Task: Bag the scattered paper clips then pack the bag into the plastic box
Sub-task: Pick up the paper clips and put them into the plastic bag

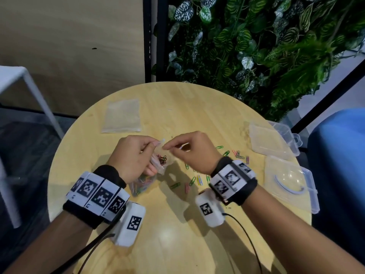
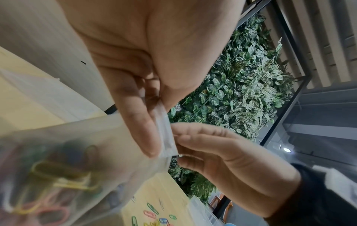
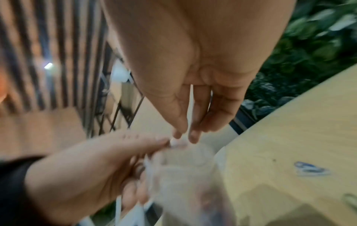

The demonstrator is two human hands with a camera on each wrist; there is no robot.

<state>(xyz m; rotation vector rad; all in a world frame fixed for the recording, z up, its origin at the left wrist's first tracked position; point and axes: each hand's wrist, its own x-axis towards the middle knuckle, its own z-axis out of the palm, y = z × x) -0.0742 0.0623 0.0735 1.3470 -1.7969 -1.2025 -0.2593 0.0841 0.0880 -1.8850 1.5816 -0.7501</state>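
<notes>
A clear plastic bag (image 1: 145, 181) (image 2: 96, 152) with several coloured paper clips inside hangs just over the round wooden table (image 1: 177, 224). My left hand (image 1: 156, 144) (image 2: 152, 151) grips the bag by its upper edge, fingers curled round the plastic. My right hand (image 1: 166, 147) (image 3: 185, 136) meets it at the bag's top corner, thumb and forefinger pinching the rim. A small pale piece shows by the right fingers; I cannot tell what it is. Loose paper clips (image 1: 197, 179) lie scattered to the right of the bag. An open clear plastic box (image 1: 270, 141) sits at the table's right.
A second clear plastic box (image 1: 286, 180) lies near the right edge with a pale curved item inside. A flat stack of spare bags (image 1: 122, 115) rests at the back left. A leafy plant wall (image 1: 256, 46) stands behind, and a blue seat (image 1: 339, 155) on the right.
</notes>
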